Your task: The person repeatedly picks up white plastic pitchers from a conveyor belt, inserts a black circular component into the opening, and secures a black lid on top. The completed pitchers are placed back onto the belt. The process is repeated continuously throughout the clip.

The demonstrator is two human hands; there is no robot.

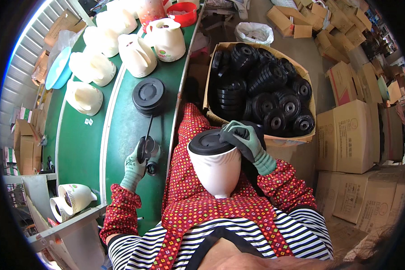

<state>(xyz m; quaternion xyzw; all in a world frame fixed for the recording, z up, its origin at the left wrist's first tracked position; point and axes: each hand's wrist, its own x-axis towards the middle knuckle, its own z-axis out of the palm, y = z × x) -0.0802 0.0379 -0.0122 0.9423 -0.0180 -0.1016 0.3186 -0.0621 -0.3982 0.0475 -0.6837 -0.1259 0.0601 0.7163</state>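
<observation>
On my lap rests a white jug-like body [213, 173], tapering downward, with a round black cap [210, 142] covering its wide upper end. My right hand [245, 139], in a grey and green glove, is bent over the cap's right edge and grips it. Over the green bench, my gloved left hand [137, 162] is closed on a dark tool with a thin rod [149, 127]; its exact kind is unclear. The rod points toward a stack of black discs [148, 95] on the bench. Beside the left hand lies a small dark round part [151, 169].
Several white jugs [137, 56] stand along the far bench, near a red basin [182, 14] and a light-blue basin [58, 68]. A large carton [215, 116] full of black discs stands to my right front. Brown cardboard boxes [345, 135] line the right side.
</observation>
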